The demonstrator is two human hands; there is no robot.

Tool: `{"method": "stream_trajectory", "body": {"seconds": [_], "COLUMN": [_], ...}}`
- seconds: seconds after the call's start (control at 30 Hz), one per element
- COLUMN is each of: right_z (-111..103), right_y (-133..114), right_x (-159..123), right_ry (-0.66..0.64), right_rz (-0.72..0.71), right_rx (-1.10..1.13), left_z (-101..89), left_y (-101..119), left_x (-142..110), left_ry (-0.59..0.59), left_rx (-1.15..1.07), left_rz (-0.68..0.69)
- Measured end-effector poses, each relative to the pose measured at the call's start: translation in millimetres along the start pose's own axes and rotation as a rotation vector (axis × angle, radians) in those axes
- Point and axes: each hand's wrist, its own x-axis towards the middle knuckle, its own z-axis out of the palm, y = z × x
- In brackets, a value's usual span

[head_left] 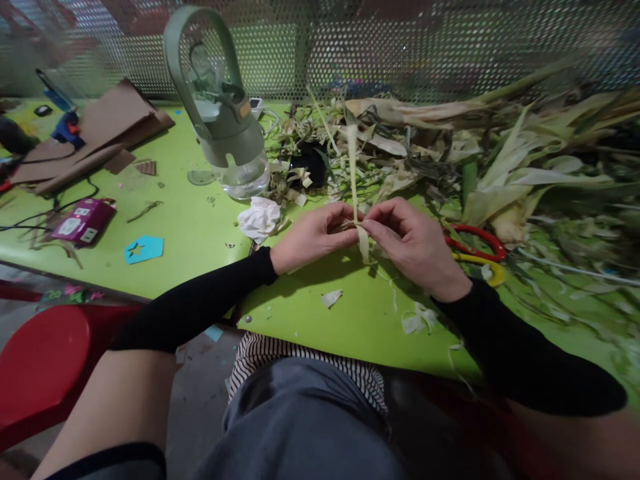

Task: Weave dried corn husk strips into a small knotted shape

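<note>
We pinch a narrow, pale-yellow husk strip (353, 173) with the fingertips of our left hand (317, 233) and right hand (415, 243), above the green tabletop (300, 307), probably to steady its folded middle from both sides. A red looped handle (501, 251) lies at three o'clock, seemingly within easy reach. The strip looks papery, its straight length pointing towards twelve, its broader tail drooping towards six.

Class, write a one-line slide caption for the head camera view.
Left hand and right hand pinch a pale strip over a green table, near heaped corn husks.
</note>
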Motion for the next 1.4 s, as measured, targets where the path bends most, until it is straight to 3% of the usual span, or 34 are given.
{"method": "stream_trajectory", "body": {"seconds": [0.27,0.57,0.7,1.07,1.4], "right_z": [2.3,-0.2,-0.4,-5.3,-1.3], "right_y": [-0.2,-1.1,0.3,8.2,15.8], "right_x": [0.2,0.7,1.1,6.6,4.9], "right_ry": [-0.015,-0.080,-0.066,-0.064,-0.073], "right_rz": [0.035,-0.007,0.001,-0.034,0.076], "right_rx": [0.041,0.004,0.014,0.079,0.129], "left_z": [-0.1,-2.5,-4.0,-11.6,-11.2], "left_y": [2.0,10.9,8.4,9.3,3.1], "left_x": [-0.4,-5.7,-3.5,0.0,-0.5], "left_ry": [0.065,0.067,0.063,0.025,0.040], "left_rx": [0.011,0.336,0.358,0.328,0.618], "left_rz": [-0.047,-0.013,0.013,0.116,0.321]}}
